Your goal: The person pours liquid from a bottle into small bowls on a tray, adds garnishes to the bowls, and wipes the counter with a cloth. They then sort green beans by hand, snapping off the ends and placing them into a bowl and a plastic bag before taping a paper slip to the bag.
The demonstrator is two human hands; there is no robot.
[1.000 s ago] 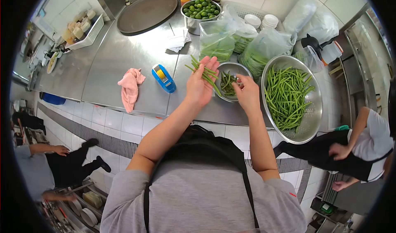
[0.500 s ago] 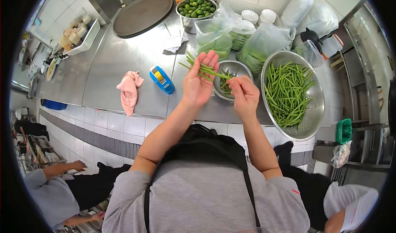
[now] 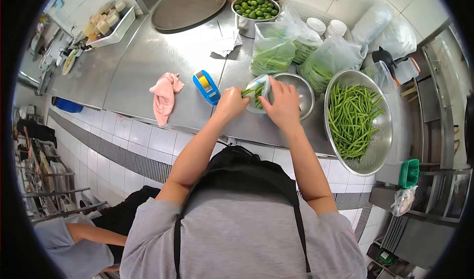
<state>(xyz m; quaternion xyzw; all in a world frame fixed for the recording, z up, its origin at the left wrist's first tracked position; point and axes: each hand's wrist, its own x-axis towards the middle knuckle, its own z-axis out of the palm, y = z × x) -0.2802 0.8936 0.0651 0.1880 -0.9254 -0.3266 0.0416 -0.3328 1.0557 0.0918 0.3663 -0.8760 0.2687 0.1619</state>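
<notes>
Fingers curled, my left hand (image 3: pixel 233 103) grips the ends of some green beans (image 3: pixel 248 91) at the mouth of a small clear plastic bag (image 3: pixel 264 87). More green shows inside the bag. On the bag's other side, my right hand (image 3: pixel 283 103) has its thumb and fingers around the plastic edge. Partly behind that hand is a steel bowl (image 3: pixel 306 98) on the counter; the hand and bag hide its left part. To the right, a large steel colander (image 3: pixel 382 130) holds a heap of loose green beans (image 3: pixel 353 121).
Filled plastic bags (image 3: pixel 274 49) stand behind the bowl, near a pot of limes (image 3: pixel 256 8). A blue tape dispenser (image 3: pixel 206 87) and pink cloth (image 3: pixel 166 97) lie left on the steel counter (image 3: pixel 133 76). Another person's arm (image 3: pixel 96 233) shows at lower left.
My left hand has turned from palm-up to curled, with the beans now at a small bag. My right hand has moved from the bean ends to the bag. The person at lower right has left view.
</notes>
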